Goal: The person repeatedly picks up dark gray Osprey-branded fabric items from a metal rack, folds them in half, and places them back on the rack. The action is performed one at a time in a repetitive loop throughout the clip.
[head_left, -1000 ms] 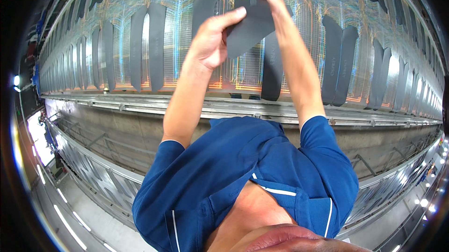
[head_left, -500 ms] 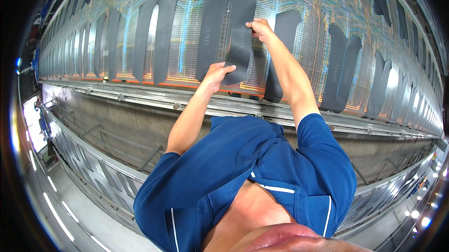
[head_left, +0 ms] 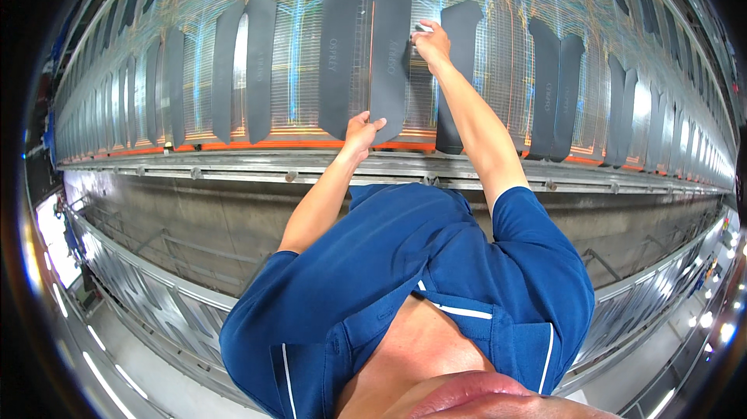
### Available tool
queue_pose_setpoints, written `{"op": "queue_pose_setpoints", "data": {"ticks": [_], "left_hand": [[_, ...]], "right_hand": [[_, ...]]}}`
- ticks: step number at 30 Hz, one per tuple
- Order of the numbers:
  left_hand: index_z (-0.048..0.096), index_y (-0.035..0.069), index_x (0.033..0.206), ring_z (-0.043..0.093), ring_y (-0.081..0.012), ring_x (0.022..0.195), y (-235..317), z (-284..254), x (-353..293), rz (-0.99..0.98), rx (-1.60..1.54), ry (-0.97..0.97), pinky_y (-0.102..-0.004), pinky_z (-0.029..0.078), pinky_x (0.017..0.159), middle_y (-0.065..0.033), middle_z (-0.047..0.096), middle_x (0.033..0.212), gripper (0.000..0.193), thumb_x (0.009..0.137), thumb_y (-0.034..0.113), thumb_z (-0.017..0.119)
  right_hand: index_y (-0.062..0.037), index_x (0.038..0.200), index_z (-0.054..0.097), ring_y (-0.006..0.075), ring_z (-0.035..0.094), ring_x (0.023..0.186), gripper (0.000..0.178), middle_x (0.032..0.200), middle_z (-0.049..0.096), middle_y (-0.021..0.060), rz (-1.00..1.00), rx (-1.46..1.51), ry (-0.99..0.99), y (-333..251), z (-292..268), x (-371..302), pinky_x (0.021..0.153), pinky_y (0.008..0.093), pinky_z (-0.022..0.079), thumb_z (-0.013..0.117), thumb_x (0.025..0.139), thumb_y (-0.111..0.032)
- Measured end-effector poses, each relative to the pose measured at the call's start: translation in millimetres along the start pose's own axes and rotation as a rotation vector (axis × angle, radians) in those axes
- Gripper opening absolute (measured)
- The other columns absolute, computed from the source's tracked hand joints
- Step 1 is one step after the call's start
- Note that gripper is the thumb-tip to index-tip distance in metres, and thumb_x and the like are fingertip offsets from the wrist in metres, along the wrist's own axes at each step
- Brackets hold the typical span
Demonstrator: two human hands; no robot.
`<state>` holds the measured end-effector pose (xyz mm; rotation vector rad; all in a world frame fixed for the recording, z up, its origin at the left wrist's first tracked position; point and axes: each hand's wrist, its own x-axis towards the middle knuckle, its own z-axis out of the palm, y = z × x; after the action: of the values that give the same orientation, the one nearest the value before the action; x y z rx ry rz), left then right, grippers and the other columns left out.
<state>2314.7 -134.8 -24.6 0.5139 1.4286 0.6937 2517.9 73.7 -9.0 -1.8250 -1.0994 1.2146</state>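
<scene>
A flat, dark grey panel (head_left: 391,69) is laid, long axis near to far, on the line-patterned tabletop (head_left: 299,53). Its near end is overlapped by the left hand (head_left: 360,136); its right edge is closely flanked by the right hand (head_left: 433,45). Whether it is gripped by either hand's fingers cannot be told.

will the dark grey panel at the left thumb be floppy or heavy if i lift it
The dark grey panel looks like a thin sheet, so it would probably flex when lifted. That thinness also suggests it is fairly light for its size. Lying flat on its broad face on the patterned surface, it seems unlikely to roll or tip.
</scene>
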Motion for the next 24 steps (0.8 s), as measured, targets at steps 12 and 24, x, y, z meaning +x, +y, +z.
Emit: {"op": "queue_pose_setpoints", "data": {"ticks": [12,24], "left_hand": [[0.079,0.004,0.084,0.074,-0.0412,0.087,50.2,24.3,-67.9,0.09,1.348,0.238,-0.0521,0.057,0.079,-0.018,0.077,0.086,0.061,0.092,0.062,0.063],[0.075,0.0,0.105,0.069,-0.0168,0.081,-26.7,168.7,-37.8,0.076,0.495,0.227,-0.034,0.054,0.075,-0.0108,0.077,0.095,0.037,0.089,0.033,0.078]], "right_hand": [[-0.0025,0.111,0.071,0.0097,0.068,0.065,0.019,0.082,0.075,0.0118,0.303,0.228,0.066,89.8,-169.6,-126.2,0.059,0.0269,0.055,0.064,0.095,-0.008],[-0.0003,0.087,0.07,0.0108,0.059,0.049,0.025,0.067,0.069,0.0106,0.582,0.165,-0.488,133.1,-203.8,-162.1,0.041,0.0235,0.04,0.072,0.095,-0.023]]}}
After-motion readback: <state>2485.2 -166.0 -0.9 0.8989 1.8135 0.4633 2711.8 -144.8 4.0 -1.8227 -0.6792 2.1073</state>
